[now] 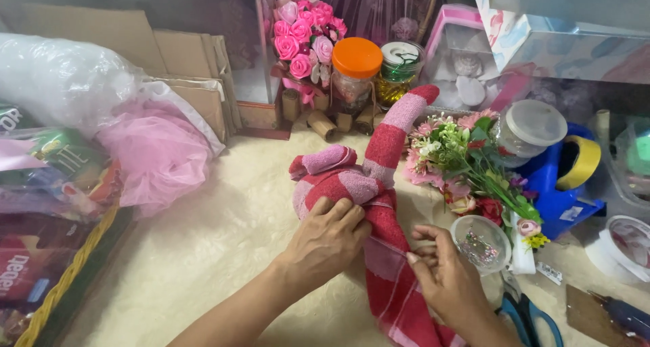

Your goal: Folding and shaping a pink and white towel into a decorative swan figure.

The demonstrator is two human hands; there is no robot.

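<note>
Pressing on the half-shaped striped towel [369, 205], left hand [328, 242] clamps its folds; right hand [443, 279] pinches the unrolled near end.

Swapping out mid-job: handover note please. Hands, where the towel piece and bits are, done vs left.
Left hand: pressing down on the folded red-and-pink striped towel, fingers over its bundled middle.
Right hand: pinching the towel's edge, beside the small clear tub of beads.
Towel lies on the cream fluffy mat; one rolled end stands up, another sticks out left.
Artificial flowers and scissors lie to the right.
Done: towel rolled and bundled. Left: no beads or flowers attached yet.
</note>
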